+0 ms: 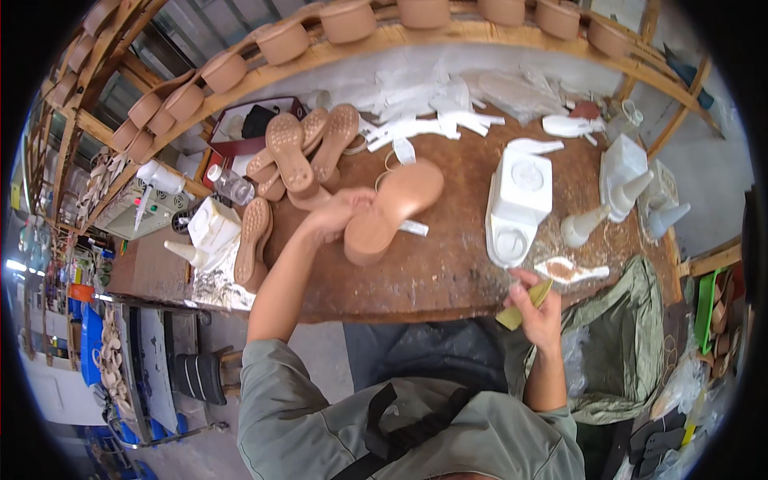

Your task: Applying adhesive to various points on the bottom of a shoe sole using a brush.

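My left hand (342,214) is closed around the narrow middle of a tan heeled shoe sole (412,190), which is held tilted over the brown workbench (448,272). A white strap (414,228) shows from behind the sole. At the bench's front edge, my right hand (534,310) pinches a flat yellow-green piece (512,318); whether it is cloth or something stiffer I cannot tell. Several more tan soles (290,152) with dimpled surfaces lie piled beyond my left hand. One other sole (254,236) stands on its side left of my forearm.
A white bottle-shaped block (524,188) stands right of centre, near pale cone-shaped nozzles (584,224). White straps (436,126) lie along the back. A wooden rack with tan heeled soles (348,20) arches above. An open green sack (620,352) hangs at the right front.
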Demonstrator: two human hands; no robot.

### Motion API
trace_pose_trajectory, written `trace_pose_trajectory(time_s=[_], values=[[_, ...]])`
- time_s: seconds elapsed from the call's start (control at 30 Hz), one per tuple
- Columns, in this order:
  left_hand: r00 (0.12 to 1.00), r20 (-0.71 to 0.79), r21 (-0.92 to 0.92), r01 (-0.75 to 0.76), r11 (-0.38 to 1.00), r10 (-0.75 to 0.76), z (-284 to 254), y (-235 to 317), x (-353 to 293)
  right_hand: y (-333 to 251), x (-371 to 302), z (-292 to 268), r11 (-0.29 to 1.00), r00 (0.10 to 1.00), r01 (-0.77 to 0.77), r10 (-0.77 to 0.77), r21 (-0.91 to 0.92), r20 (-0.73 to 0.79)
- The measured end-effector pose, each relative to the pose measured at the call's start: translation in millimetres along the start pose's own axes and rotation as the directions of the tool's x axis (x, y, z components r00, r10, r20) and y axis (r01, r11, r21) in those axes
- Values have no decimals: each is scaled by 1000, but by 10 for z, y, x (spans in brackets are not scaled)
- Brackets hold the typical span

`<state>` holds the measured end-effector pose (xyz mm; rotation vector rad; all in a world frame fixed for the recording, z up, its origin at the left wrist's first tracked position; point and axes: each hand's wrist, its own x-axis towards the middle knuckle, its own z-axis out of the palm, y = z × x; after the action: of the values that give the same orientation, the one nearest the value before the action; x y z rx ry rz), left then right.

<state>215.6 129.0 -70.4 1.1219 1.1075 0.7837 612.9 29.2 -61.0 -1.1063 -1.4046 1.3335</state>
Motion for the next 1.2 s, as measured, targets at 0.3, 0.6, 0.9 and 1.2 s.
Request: trace_pose_trajectory(time_s=[0.3, 0.6, 0.9, 1.2], values=[[947, -199, 955, 130, 268, 251, 939, -138, -69, 271, 171, -246, 840, 977, -10, 125, 542, -175], [923, -318, 932, 261, 253, 219, 1149, 333, -53, 158, 189, -594, 890, 970, 42, 72, 453, -231], [503, -433, 552, -508, 661, 748, 1675, -240, -484, -55, 889, -513, 980, 909, 201, -182, 12, -375], [704, -199, 880, -178, 441, 681, 1857, -625, -727, 387, 500, -334, 922, 935, 131, -237, -364, -263]])
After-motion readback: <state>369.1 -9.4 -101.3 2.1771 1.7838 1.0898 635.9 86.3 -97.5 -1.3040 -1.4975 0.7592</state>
